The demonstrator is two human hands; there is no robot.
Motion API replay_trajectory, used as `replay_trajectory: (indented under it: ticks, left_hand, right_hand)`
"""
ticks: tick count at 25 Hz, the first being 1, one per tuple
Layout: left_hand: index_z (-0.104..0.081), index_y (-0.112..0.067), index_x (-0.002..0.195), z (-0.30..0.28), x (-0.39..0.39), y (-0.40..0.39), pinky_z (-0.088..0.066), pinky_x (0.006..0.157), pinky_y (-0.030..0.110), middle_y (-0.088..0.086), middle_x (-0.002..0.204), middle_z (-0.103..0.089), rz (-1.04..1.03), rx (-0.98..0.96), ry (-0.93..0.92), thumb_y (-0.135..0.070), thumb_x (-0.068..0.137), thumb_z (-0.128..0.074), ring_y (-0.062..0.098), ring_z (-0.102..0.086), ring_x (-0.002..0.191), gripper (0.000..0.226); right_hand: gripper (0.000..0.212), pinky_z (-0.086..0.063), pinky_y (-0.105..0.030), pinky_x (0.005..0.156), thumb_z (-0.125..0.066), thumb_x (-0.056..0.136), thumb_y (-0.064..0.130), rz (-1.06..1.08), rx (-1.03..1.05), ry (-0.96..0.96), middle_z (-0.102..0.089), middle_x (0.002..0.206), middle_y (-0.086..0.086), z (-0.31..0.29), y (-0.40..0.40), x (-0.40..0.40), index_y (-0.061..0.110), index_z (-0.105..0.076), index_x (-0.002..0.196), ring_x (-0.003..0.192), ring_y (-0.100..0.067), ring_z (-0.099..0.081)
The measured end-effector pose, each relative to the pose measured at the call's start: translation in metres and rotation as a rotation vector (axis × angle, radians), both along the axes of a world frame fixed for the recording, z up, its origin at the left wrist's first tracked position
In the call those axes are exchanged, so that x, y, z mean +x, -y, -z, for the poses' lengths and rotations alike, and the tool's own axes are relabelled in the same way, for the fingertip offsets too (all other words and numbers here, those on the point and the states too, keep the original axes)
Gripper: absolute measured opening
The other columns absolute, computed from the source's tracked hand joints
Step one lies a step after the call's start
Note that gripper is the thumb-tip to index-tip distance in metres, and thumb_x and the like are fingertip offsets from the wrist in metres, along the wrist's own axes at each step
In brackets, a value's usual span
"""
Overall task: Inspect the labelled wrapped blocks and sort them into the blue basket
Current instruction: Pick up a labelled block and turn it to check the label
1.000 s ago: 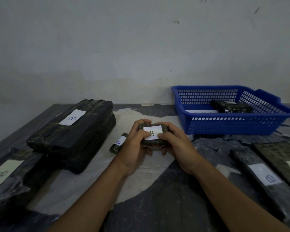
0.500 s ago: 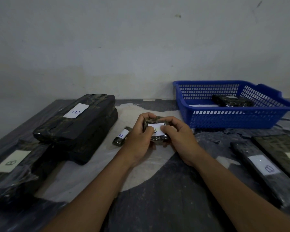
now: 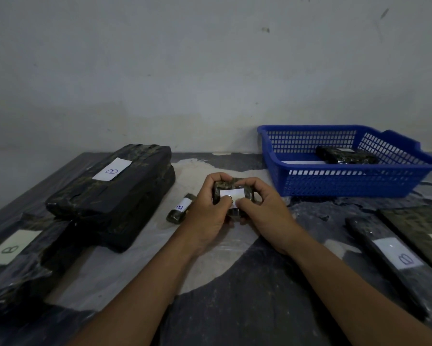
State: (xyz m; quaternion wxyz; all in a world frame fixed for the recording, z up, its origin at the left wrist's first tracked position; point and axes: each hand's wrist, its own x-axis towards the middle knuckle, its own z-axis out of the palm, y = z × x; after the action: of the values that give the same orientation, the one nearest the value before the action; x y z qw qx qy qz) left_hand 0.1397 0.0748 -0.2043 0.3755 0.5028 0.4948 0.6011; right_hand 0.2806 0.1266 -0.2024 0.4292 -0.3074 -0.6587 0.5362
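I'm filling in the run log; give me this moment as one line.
stage: inspecting | hands: left hand and right hand grip small dark wrapped block, thumbs on its white label | blue plastic basket: holds one wrapped block

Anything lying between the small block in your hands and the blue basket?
No. In the head view, only bare dark table sheet lies between the small wrapped block, held by the left hand and right hand, and the blue basket.
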Motion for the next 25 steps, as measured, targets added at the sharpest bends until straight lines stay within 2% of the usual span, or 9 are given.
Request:
replay_trajectory:
  ticks: [4, 6, 8, 10, 12, 16, 21, 23, 25]
  left_hand:
    - [-0.045, -0.036, 0.136, 0.0, -0.001, 0.0, -0.058, 0.069, 0.033, 0.01, 0.123, -0.064, -0.007, -0.064, 0.092, -0.009, 0.101, -0.051, 0.027, -0.071, 0.098, 0.044]
    - [-0.046, -0.034, 0.138, 0.0, -0.003, -0.003, -0.061, 0.076, 0.042, 0.014, 0.127, -0.064, 0.004, -0.085, 0.193, -0.017, 0.1, -0.054, 0.032, -0.07, 0.106, 0.042]
    - [-0.051, -0.034, 0.136, 0.001, -0.004, -0.006, -0.06, 0.082, 0.05, 0.016, 0.127, -0.065, 0.014, -0.092, 0.253, -0.019, 0.1, -0.054, 0.036, -0.069, 0.109, 0.039]
    - [-0.052, -0.036, 0.136, 0.002, -0.003, -0.007, -0.057, 0.074, 0.043, 0.013, 0.126, -0.066, 0.005, -0.085, 0.246, -0.014, 0.102, -0.05, 0.034, -0.069, 0.107, 0.04]
    - [-0.054, -0.03, 0.136, 0.0, -0.003, -0.005, -0.056, 0.069, 0.038, 0.013, 0.122, -0.069, 0.021, -0.087, 0.235, -0.016, 0.103, -0.049, 0.029, -0.07, 0.102, 0.037]
    - [-0.059, -0.016, 0.126, -0.003, -0.002, -0.006, -0.054, 0.071, 0.041, 0.018, 0.114, -0.071, 0.032, -0.064, 0.319, -0.023, 0.105, -0.046, 0.029, -0.069, 0.096, 0.025]
    - [-0.058, -0.02, 0.12, 0.002, -0.007, -0.006, -0.056, 0.096, 0.052, 0.023, 0.121, -0.067, 0.046, -0.04, 0.257, -0.004, 0.098, -0.053, 0.036, -0.069, 0.111, 0.028]
    - [-0.059, -0.02, 0.117, 0.001, -0.008, -0.005, -0.053, 0.102, 0.057, 0.025, 0.121, -0.067, 0.086, -0.046, 0.291, -0.002, 0.098, -0.052, 0.041, -0.068, 0.113, 0.027]
    - [-0.061, -0.016, 0.119, -0.002, -0.007, -0.004, -0.052, 0.104, 0.057, 0.023, 0.119, -0.069, 0.097, -0.053, 0.302, 0.0, 0.101, -0.048, 0.039, -0.068, 0.113, 0.028]
  right_hand:
    - [0.033, -0.064, -0.038, 0.074, -0.069, 0.094, 0.005, -0.004, -0.018, -0.025, -0.069, 0.12, -0.006, 0.001, 0.001, 0.002, 0.028, -0.067, 0.117, 0.092, -0.028, -0.075]
    - [0.037, -0.064, -0.044, 0.078, -0.071, 0.095, 0.014, -0.036, -0.083, -0.092, -0.066, 0.126, -0.005, -0.001, 0.0, 0.003, 0.032, -0.064, 0.126, 0.101, -0.03, -0.074]
    - [0.038, -0.062, -0.038, 0.07, -0.065, 0.097, 0.022, -0.074, -0.176, -0.186, -0.068, 0.126, -0.008, -0.002, -0.003, 0.003, 0.031, -0.059, 0.133, 0.103, -0.029, -0.072]
    - [0.036, -0.06, -0.037, 0.069, -0.058, 0.101, 0.015, -0.059, -0.203, -0.253, -0.07, 0.124, -0.008, -0.002, -0.005, 0.003, 0.028, -0.059, 0.135, 0.101, -0.027, -0.071]
    - [0.04, -0.061, -0.041, 0.078, -0.054, 0.101, 0.005, -0.021, -0.184, -0.261, -0.07, 0.125, -0.006, 0.0, -0.006, 0.003, 0.028, -0.06, 0.133, 0.101, -0.024, -0.072]
    - [0.042, -0.061, -0.039, 0.085, -0.049, 0.099, -0.005, -0.01, -0.149, -0.244, -0.069, 0.126, -0.011, 0.001, -0.007, 0.003, 0.021, -0.065, 0.127, 0.106, -0.025, -0.071]
    - [0.031, -0.059, -0.038, 0.091, -0.054, 0.102, 0.009, -0.046, -0.231, -0.232, -0.069, 0.125, -0.014, -0.001, -0.009, 0.004, 0.017, -0.065, 0.131, 0.114, -0.029, -0.069]
    - [0.031, -0.059, -0.036, 0.092, -0.056, 0.101, 0.005, -0.034, -0.234, -0.198, -0.07, 0.124, -0.015, 0.0, -0.009, 0.003, 0.017, -0.067, 0.128, 0.114, -0.03, -0.069]
    - [0.031, -0.059, -0.042, 0.097, -0.056, 0.099, 0.001, -0.021, -0.233, -0.189, -0.071, 0.122, -0.017, 0.001, -0.011, 0.002, 0.015, -0.068, 0.125, 0.116, -0.033, -0.068]
